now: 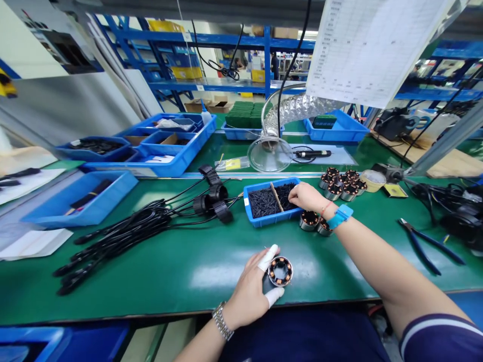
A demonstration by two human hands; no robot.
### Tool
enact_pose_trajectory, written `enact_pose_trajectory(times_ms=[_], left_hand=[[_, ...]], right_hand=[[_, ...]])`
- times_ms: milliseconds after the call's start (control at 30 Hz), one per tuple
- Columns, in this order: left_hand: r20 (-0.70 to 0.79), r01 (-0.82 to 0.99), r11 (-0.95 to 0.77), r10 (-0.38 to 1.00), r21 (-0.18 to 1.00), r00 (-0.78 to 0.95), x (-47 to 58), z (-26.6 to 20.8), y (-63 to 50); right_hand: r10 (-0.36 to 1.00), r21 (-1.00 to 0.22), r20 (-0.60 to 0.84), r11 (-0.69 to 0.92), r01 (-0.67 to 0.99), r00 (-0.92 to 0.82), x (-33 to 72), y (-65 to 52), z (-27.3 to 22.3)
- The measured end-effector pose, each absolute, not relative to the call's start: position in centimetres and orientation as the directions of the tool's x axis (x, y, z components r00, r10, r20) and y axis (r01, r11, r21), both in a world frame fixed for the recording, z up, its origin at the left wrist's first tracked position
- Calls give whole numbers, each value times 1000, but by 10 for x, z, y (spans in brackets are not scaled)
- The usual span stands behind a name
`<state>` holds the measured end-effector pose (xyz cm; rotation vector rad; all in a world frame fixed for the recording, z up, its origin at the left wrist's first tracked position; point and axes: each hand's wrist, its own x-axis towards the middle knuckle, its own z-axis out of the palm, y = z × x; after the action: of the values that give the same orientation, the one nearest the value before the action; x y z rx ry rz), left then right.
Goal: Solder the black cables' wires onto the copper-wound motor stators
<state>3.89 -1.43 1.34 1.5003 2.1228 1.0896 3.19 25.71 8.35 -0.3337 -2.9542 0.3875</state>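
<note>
A copper-wound silvery ring (279, 282), held between parted fingers of the left hand (249, 290); tabletop (169, 274) edge close, room beyond that hand; right hand (307, 196) bunched over blue tray (266, 219), grip unclear.

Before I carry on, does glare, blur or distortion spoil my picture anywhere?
Head view: pale glare on the green tabletop left of the left hand; head view: likely wide-angle stretching toward the edges; head view: lettering on the printed sheet too soft to read, but the copper-wound ring shows clearly.
</note>
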Motion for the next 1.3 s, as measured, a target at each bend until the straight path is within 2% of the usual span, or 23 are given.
enact_pose_trajectory(times_ms=[167, 233, 333, 467, 667, 1300], left_hand=[[120, 610, 230, 871, 758, -476, 40, 15, -14], [127, 600, 256, 844, 758, -521, 42, 15, -13], [165, 612, 287, 802, 737, -574, 46, 16, -10], [178, 646, 326, 789, 690, -589, 50, 20, -8], [197, 662, 315, 791, 680, -580, 51, 21, -8], [191, 667, 319, 796, 673, -574, 50, 22, -8]], right_hand=[[255, -394, 202, 905, 160, -946, 84, 230, 97], [281, -562, 264, 823, 90, -923, 115, 207, 90], [371, -763, 227, 643, 73, -900, 156, 172, 68], [488, -869, 140, 477, 129, -862, 178, 144, 41], [486, -887, 152, 451, 98, -860, 172, 141, 39], [365, -812, 225, 583, 33, -904, 165, 137, 46]])
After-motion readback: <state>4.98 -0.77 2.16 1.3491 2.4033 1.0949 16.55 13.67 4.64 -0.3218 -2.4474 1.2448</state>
